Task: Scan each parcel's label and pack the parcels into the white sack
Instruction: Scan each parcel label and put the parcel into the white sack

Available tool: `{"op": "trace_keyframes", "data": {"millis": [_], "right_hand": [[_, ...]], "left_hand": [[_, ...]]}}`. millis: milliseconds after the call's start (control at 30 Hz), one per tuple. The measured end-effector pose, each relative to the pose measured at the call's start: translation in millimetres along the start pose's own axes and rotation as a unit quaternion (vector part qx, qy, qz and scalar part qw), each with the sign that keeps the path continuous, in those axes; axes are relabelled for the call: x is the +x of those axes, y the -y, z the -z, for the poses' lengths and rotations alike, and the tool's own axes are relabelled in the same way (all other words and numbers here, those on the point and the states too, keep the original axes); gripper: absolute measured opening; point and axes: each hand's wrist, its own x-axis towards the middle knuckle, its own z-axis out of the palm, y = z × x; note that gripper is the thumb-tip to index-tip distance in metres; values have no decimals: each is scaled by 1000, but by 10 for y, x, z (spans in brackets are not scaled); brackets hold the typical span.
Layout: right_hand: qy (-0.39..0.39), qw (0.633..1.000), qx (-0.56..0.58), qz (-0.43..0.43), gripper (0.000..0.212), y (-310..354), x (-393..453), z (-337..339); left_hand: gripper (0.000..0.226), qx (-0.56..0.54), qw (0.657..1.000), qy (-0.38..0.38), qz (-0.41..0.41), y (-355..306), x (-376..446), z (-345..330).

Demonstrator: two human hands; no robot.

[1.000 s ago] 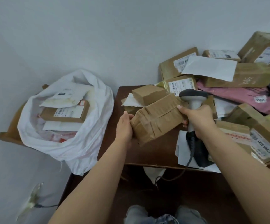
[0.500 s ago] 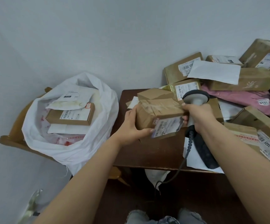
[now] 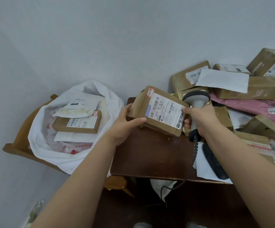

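A brown cardboard parcel [image 3: 158, 111] is held above the dark wooden table [image 3: 151, 158], its white shipping label [image 3: 165, 109] turned up toward me. My left hand [image 3: 125, 122] grips the parcel's left end. My right hand [image 3: 200, 117] holds the grey handheld scanner [image 3: 196, 97] by its handle, with the thumb touching the parcel's right edge. The scanner head sits just behind the parcel's right corner. The white sack [image 3: 54, 145] stands open at the left with several parcels inside.
A heap of brown boxes [image 3: 187, 78], a white mailer [image 3: 222, 79] and a pink bag [image 3: 248, 104] covers the table's right side. The sack sits on a wooden chair [image 3: 20, 134]. The scanner cable [image 3: 194, 145] hangs over the table's front edge. A grey wall is behind.
Both hands have rotated the parcel: a second ago its plain taped side faced me, then the label showed at the front, and now the label faces up, with the parcel lifted higher.
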Motion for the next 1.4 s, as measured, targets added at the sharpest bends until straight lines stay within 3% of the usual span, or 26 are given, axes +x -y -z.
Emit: {"op": "trace_keyframes", "data": {"millis": [167, 233, 300, 400, 467, 567, 767, 1400], "right_hand": [[14, 1000, 1, 3, 23, -17, -36, -7], [16, 999, -20, 43, 23, 42, -98, 16], [38, 993, -42, 108, 18, 157, -197, 44], [146, 965, -108, 191, 12, 393, -374, 114], [223, 939, -159, 207, 14, 507, -447, 169], [273, 918, -197, 209, 26, 585, -514, 208], [287, 921, -176, 198, 40, 675, -591, 239], [331, 913, -130, 201, 48, 681, -541, -13]], "left_hand": [[49, 16, 996, -88, 10, -230, 76, -78], [41, 21, 991, -131, 1, -289, 156, -52], [41, 25, 987, -159, 0, -343, 238, 0], [43, 45, 983, -175, 14, -423, 348, 96], [43, 65, 981, -181, 9, -482, 395, 152], [43, 83, 977, -199, 0, -584, 444, 213], [48, 116, 968, -222, -18, -650, 488, 302], [55, 109, 960, -256, -20, -661, 472, 578]]}}
